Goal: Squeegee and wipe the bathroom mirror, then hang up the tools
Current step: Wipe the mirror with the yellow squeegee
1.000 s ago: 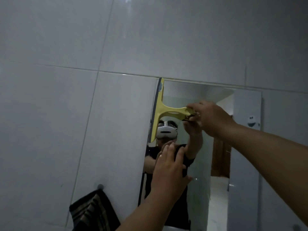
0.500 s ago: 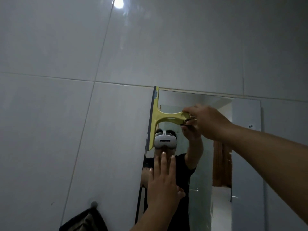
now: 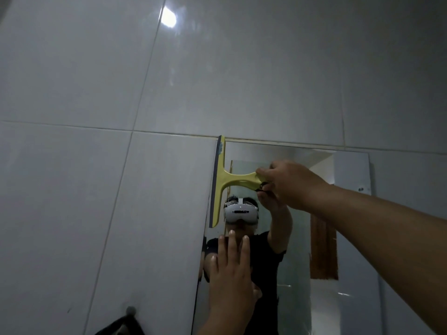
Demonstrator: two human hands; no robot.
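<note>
The squeegee [image 3: 219,182] stands upright along the mirror's [image 3: 290,238] left edge, at the upper left corner of the glass, its top just under the tile seam. The right hand [image 3: 287,183] wraps the handle across the mirror's top. The left hand [image 3: 232,269] lies flat at lower centre, blocking the strip beneath the blade. The glass right of both hands is open. At lower left a hook [image 3: 130,310] and dark cloth [image 3: 121,328] sit on the tiles.
</note>
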